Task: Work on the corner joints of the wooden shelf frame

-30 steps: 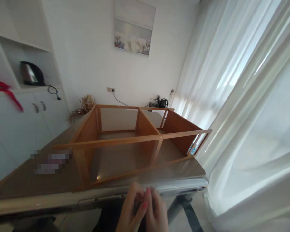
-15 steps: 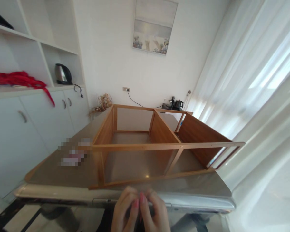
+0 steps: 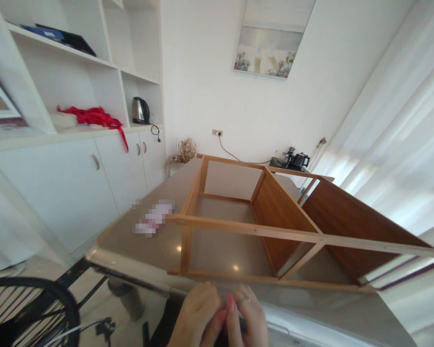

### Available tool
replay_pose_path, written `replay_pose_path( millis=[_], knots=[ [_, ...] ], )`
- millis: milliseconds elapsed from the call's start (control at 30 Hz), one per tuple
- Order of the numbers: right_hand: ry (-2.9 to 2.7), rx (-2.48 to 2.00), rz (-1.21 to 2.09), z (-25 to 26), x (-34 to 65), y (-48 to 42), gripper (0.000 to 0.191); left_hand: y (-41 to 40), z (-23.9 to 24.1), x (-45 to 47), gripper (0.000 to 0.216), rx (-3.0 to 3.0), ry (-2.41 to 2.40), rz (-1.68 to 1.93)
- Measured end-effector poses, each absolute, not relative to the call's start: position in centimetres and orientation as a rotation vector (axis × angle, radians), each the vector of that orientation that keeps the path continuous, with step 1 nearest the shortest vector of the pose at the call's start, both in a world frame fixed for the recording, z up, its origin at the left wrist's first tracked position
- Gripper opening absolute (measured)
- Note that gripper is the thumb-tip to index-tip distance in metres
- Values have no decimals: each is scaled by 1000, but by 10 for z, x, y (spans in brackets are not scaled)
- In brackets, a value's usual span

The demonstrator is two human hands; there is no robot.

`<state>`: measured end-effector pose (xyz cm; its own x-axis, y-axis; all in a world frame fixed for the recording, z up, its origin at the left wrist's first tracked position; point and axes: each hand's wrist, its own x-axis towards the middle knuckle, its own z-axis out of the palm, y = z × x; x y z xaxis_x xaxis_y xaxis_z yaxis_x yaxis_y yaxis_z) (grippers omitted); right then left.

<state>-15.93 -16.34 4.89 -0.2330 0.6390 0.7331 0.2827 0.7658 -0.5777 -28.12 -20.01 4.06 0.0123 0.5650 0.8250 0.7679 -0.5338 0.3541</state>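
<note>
My left hand (image 3: 198, 308) and my right hand (image 3: 248, 311) are held together at the table's near edge. Fingers on both hands are curled, with the pink-nailed thumbs side by side. A small dark patch shows between them, and whether it is something held cannot be made out. The right hand wears a ring. Just beyond my hands, a wooden shelf frame (image 3: 238, 228) lies on its side on the brown table (image 3: 155, 250). Brown panels divide it into compartments. Neither hand appears to touch the frame.
A blurred-out patch (image 3: 154, 219) lies on the table, left of the frame. White cabinets (image 3: 58, 178) line the left wall, with a kettle (image 3: 140, 111) and red cloth (image 3: 94, 116) above. A black round-backed chair (image 3: 70, 299) stands lower left. Curtains (image 3: 394, 96) hang at right.
The view has turned left, so the frame and table appear farther right, and the chair has come into sight. My hands stay together at the table edge.
</note>
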Motion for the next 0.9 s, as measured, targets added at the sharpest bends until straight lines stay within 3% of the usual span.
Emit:
replay_pose_path(
  millis=[200, 400, 567, 900],
  knots=[
    [-1841, -785, 585, 49, -161, -168, 41, -210, 32, -292, 24, -2076, -1391, -1575],
    [-1822, -939, 624, 43, -146, -156, 37, -211, -6, -344, 13, -1679, -1534, -1495],
    [-1795, -1008, 578, 33, -140, -144, 33, -209, -27, -383, 16, -1313, -1753, -1426],
    [-1112, -1227, 683, 21, -64, -125, 44, -199, -23, -393, 39, -1470, -1555, -1342]
  ],
)
